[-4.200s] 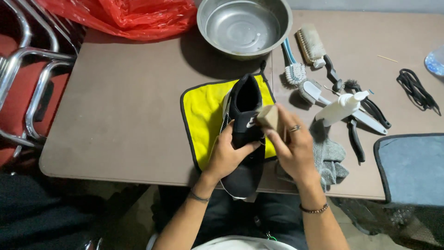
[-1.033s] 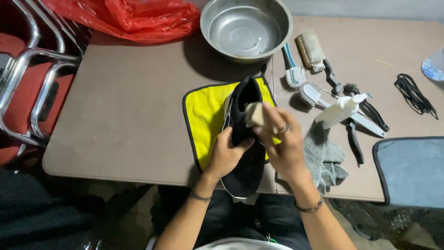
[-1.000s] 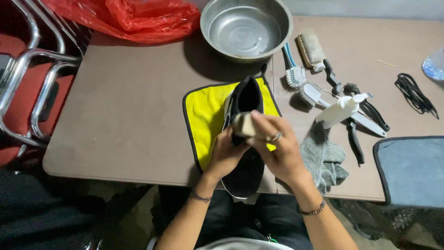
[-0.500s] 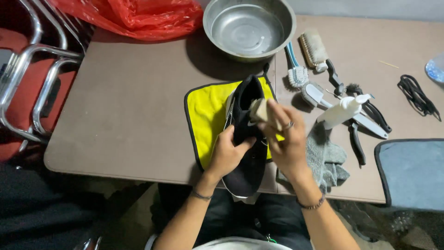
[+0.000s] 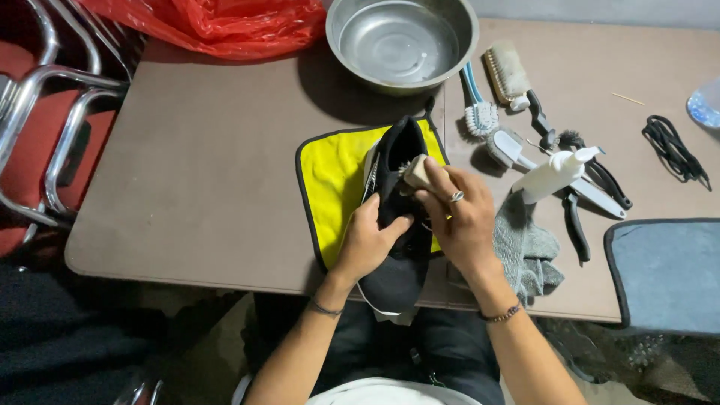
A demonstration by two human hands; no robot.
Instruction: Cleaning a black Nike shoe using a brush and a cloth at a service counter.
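I read the scene from the head camera, largest item first. The table (image 5: 210, 165) is brown and carries everything. At its far edge stand a red bag (image 5: 217, 22) and a steel bowl (image 5: 401, 41). A blue-grey mat (image 5: 667, 274) lies at the right near corner. A yellow cloth (image 5: 334, 187) lies at centre, and the shoe (image 5: 397, 161) lies on it, heel opening away from me, toe overhanging the near table edge.

The left hand (image 5: 367, 244) clamps the shoe at mid-body, fingers curled over the upper, thumb on the inner side. The right hand (image 5: 457, 217) has its fingers closed around a small tan brush (image 5: 416, 171), pressed against the upper just beside the opening.

Right of the cloth: a grey rag (image 5: 529, 247), a white bottle (image 5: 555, 172) lying tilted, several brushes (image 5: 499, 82) and black laces (image 5: 671, 146), well apart from the shoe.

Handling judgement: the shoe looks light, with a soft fabric upper that yields under pressure and a stiffer sole. I judge the best hold to be across the midfoot, sole against palm. The brush appears rigid and small; a pinch grip suffices.
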